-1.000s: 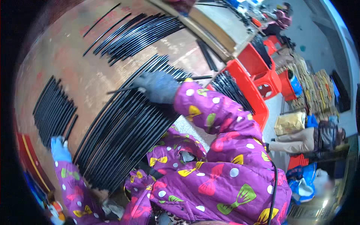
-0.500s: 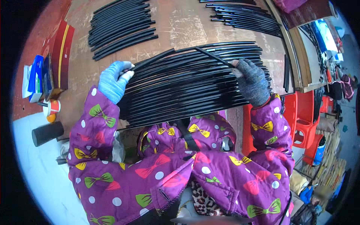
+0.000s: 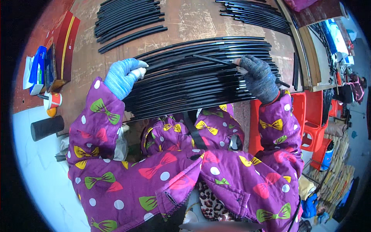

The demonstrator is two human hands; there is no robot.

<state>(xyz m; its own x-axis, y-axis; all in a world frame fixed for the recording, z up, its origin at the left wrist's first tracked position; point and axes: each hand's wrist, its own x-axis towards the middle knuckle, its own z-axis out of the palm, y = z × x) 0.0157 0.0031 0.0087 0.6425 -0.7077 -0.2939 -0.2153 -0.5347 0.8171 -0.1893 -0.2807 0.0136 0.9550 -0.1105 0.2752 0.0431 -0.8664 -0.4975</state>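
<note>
Long thin black tubes (image 3: 174, 91) lie side by side in a wide row across the table in front of me. My left hand (image 3: 125, 75), in a light blue glove, is closed at the row's left part, pinching a black tube (image 3: 166, 63) that slants up to the right. In a dark grey glove, my right hand (image 3: 258, 75) is closed round another black tube (image 3: 214, 60), whose tail sticks out past the palm. The inner ends of both held tubes come close together above the row; whether they touch I cannot tell.
More black tubes (image 3: 129, 21) lie in a bundle at the far left, and another bundle (image 3: 255, 15) at the far right. By the left edge stand a red box (image 3: 63, 48), a blue tissue pack (image 3: 38, 69) and a paper cup (image 3: 54, 99). Red stools (image 3: 313, 116) stand at right.
Both hands have lowered their tubes closer to the row. The left hand has shifted slightly right, and the gap between the two inner tube ends has narrowed.
</note>
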